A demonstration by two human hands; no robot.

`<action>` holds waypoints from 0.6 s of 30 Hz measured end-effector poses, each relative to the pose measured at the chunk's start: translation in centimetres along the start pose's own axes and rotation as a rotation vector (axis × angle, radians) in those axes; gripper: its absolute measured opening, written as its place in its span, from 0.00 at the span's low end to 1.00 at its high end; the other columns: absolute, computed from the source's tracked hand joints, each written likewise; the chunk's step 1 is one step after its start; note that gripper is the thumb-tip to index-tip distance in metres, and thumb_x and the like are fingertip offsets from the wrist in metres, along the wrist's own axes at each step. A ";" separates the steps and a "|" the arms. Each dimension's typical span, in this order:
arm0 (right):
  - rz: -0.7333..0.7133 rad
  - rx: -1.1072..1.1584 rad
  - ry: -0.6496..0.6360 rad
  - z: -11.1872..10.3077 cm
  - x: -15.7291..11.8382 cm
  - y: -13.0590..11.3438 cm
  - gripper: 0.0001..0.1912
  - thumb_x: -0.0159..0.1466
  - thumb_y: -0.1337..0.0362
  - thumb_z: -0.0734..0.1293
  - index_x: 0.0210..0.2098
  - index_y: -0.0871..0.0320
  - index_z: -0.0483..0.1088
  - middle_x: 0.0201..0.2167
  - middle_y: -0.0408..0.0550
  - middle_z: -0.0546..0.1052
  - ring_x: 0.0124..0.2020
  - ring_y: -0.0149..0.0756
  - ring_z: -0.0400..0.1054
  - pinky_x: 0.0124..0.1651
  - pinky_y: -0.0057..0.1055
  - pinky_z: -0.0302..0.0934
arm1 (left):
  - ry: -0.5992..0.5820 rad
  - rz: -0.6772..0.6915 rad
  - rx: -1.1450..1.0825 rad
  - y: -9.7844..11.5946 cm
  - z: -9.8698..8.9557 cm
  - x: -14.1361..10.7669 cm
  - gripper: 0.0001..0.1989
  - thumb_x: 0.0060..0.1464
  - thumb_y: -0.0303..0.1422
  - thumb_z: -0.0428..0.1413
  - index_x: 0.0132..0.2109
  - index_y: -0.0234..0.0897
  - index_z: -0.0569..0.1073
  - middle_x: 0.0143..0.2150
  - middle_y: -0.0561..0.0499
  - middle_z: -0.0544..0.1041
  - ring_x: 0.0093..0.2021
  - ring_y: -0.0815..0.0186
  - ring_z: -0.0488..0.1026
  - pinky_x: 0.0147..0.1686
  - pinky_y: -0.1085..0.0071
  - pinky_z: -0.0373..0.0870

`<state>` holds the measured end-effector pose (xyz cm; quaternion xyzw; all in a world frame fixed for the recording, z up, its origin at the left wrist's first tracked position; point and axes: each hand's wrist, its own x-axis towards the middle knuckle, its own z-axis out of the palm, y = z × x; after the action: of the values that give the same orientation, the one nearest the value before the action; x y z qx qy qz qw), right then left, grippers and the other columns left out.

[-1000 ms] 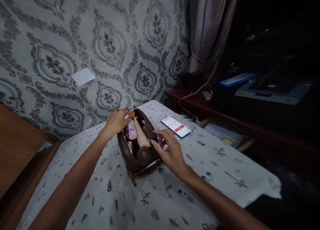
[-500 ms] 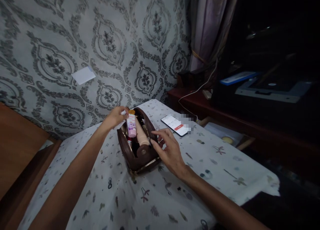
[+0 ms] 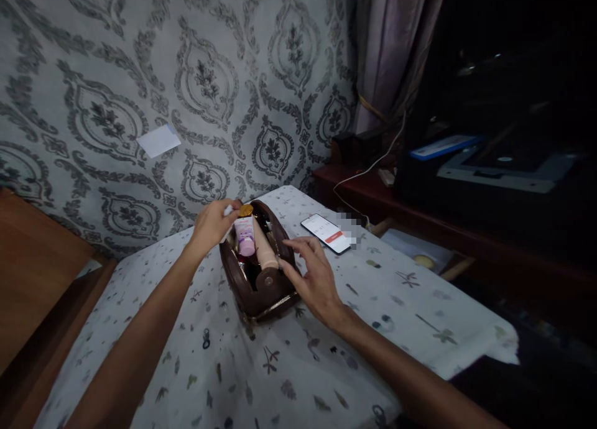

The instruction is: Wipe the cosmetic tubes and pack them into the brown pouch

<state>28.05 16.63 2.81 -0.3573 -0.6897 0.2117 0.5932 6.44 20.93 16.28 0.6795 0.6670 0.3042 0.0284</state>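
Note:
A brown toiletry bag (image 3: 249,301) with a gold zipper lies unzipped on the cloth-covered table. Inside it, a pink and purple squeeze tube (image 3: 245,233) leans beside a long beige tube (image 3: 264,249); an orange-gold round item (image 3: 245,211) shows at the far end. At the bag's far left rim is my left hand (image 3: 212,225), its fingers closed on a small white thing (image 3: 228,211) whose kind I cannot make out. My right hand (image 3: 317,283) grips the right rim between thumb and fingers. Deeper contents are dark and partly hidden.
A phone (image 3: 326,233) with a lit screen lies right of the bag. Beyond it, a white cable (image 3: 368,168) runs down to an open drawer (image 3: 420,255) in a dark red cabinet. The patterned wall stands behind; a wooden panel (image 3: 37,273) is at left.
My left hand has shifted slightly over the bag's far left rim, and less of the white thing shows. The pink tube sits a little differently. My right hand keeps its hold.

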 end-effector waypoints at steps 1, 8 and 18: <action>0.002 0.004 -0.003 0.1 0.1 0.2 0.19 0.67 0.58 0.66 0.57 0.52 0.68 0.51 0.55 0.71 0.56 0.48 0.67 0.60 0.50 0.65 | 0.092 -0.017 -0.094 -0.4 -0.1 -0.7 0.11 0.53 0.38 0.57 0.39 0.39 0.79 0.39 0.48 0.82 0.44 0.55 0.76 0.46 0.65 0.69; 0.311 0.280 -0.234 1.9 2.2 1.8 0.45 0.64 0.43 0.67 0.72 0.57 0.49 0.73 0.61 0.54 0.73 0.52 0.51 0.73 0.56 0.45 | 0.423 -0.268 -0.460 -4.9 5.0 -6.7 0.24 0.64 0.44 0.46 0.60 0.35 0.70 0.61 0.39 0.75 0.61 0.55 0.72 0.61 0.60 0.68; 0.239 0.174 -0.260 4.4 1.8 1.6 0.42 0.68 0.46 0.64 0.73 0.58 0.48 0.74 0.61 0.53 0.74 0.49 0.48 0.75 0.54 0.41 | 0.410 -0.198 -0.672 -4.8 9.0 -7.1 0.29 0.67 0.48 0.43 0.67 0.38 0.65 0.69 0.43 0.68 0.69 0.59 0.64 0.68 0.62 0.59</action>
<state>24.11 19.58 1.91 -0.3537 -0.6922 0.3840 0.4983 6.78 18.17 4.16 0.4901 0.5846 0.6302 0.1445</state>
